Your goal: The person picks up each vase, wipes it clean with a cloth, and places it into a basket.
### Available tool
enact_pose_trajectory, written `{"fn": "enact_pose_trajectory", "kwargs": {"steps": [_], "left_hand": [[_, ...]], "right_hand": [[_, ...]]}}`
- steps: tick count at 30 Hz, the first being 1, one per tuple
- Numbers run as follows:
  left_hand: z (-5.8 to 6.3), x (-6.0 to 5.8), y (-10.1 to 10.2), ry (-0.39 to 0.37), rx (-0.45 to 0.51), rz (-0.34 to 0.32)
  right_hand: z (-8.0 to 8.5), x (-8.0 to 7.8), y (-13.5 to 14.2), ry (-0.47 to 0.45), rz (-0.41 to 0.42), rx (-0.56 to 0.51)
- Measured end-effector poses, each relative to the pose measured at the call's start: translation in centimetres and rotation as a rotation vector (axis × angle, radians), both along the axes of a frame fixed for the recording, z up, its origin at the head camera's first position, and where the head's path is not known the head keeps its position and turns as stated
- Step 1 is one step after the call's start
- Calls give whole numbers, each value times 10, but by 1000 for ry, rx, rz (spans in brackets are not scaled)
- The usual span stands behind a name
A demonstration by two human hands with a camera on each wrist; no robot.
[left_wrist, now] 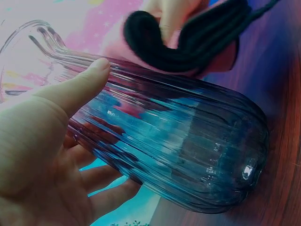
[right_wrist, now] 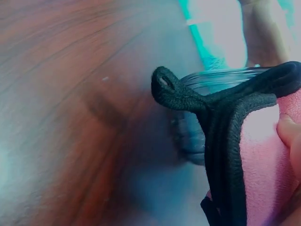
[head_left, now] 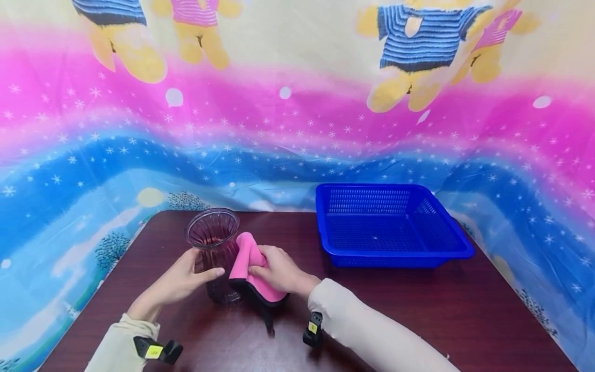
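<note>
A clear ribbed glass vase with a flared rim is held near the left of the table, its base down close to the tabletop. My left hand grips it around the middle, thumb on the near side and fingers behind, as the left wrist view also shows. My right hand grips a folded pink cloth with black edging and a small black loop. The cloth is right beside the vase's right side, and its black edge overlaps the glass in the left wrist view.
A blue plastic basket with perforated walls stands at the back right of the dark wooden table. Behind the table hangs a printed curtain with bears and snowflakes.
</note>
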State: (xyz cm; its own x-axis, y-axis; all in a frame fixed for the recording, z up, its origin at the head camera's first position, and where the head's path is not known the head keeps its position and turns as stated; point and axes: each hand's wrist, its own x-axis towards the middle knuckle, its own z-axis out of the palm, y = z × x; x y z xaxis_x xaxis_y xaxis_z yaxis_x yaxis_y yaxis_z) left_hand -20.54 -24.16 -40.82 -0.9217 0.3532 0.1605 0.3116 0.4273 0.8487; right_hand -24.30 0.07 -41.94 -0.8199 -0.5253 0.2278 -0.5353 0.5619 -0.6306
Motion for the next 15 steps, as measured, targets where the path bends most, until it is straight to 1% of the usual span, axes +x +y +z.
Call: {"fn": "enact_pose_trajectory", "kwargs": {"steps": [7, 15], "left_hand": [[-1, 0, 0, 41, -30, 0], [-1, 2, -1, 80, -87, 36]], "right_hand": [[19, 1, -4, 4, 21, -98], [32, 3, -4, -23, 50, -174]]}}
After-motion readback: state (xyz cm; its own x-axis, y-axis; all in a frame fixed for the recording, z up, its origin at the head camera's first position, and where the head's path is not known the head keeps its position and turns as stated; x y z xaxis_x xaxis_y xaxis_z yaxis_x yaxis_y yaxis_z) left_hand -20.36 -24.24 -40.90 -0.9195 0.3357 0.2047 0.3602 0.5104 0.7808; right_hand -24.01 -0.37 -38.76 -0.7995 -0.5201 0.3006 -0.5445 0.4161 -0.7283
